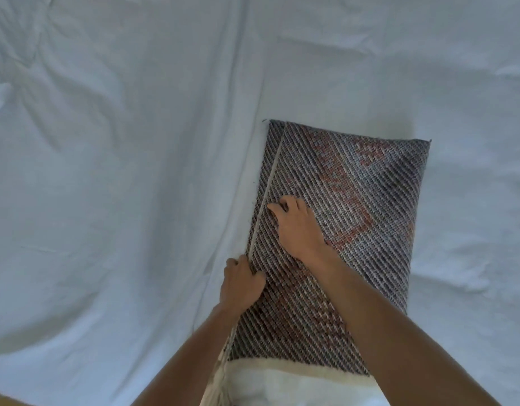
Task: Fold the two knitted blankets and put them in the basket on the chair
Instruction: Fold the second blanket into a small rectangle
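A knitted blanket (349,200) with grey and dark diagonal stripes and reddish patches lies folded into a long rectangle on the white sheet, its cream border at the near end. My left hand (242,281) grips the blanket's left edge, thumb on top and fingers curled over the cream trim. My right hand (294,227) rests on the top layer further up, its fingertips curled at the left edge. No second blanket, basket or chair is in view.
A wrinkled white sheet (121,171) covers the whole surface around the blanket. A sliver of something tan (1,398) shows at the bottom left corner.
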